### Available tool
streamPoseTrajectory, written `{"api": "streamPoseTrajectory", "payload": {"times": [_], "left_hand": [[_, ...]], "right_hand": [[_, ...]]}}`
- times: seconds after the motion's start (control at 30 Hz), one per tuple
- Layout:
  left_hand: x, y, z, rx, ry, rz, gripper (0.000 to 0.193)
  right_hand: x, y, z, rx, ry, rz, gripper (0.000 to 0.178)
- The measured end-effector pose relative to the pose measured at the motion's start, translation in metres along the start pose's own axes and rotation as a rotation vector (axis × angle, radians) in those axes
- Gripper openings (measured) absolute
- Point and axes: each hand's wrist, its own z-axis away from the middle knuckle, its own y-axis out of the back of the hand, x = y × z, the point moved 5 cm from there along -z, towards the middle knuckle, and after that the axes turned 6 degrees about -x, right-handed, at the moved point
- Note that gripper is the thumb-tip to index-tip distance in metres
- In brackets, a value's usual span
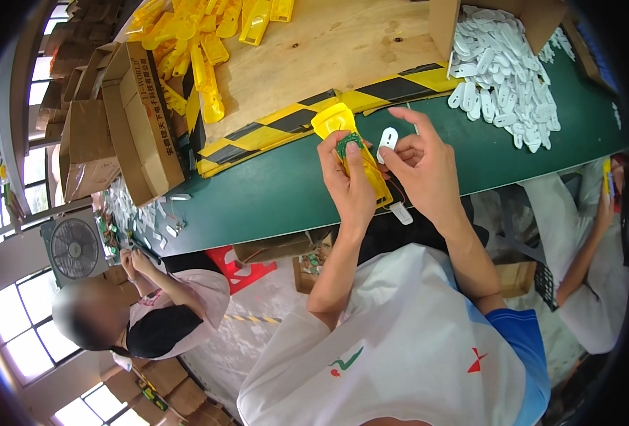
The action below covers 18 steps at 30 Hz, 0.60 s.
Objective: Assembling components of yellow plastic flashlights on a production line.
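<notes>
While the left hand (348, 176) clasps a yellow case (334, 119) with a green board (350, 143), the right hand (422, 165), pinching a white piece (387, 144) just beside it, should go gently to spare the thin wires (402, 189) below, near the edge of the green table (264, 207).

On the green table (257, 206), 1 plywood board (328, 50) edged with striped tape (399, 86) is laid at the far side, with yellow plastic pieces (215, 50) heaped toward its left. White parts (513, 106) are piled far right; small pieces (144, 214) are scattered left.
</notes>
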Motion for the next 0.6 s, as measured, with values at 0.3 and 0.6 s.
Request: {"api": "streamPoseTrajectory", "payload": {"times": [0.3, 0.6], "left_hand": [[0.012, -0.007, 0.005, 0.022, -0.075, -0.270, 0.023], [0.018, -0.007, -0.002, 0.053, -0.085, -0.316, 0.021]], "right_hand": [[-0.011, -0.002, -0.002, -0.032, 0.074, 0.185, 0.032], [-0.024, -0.009, -0.011, -0.133, 0.114, 0.356, 0.034]]}}
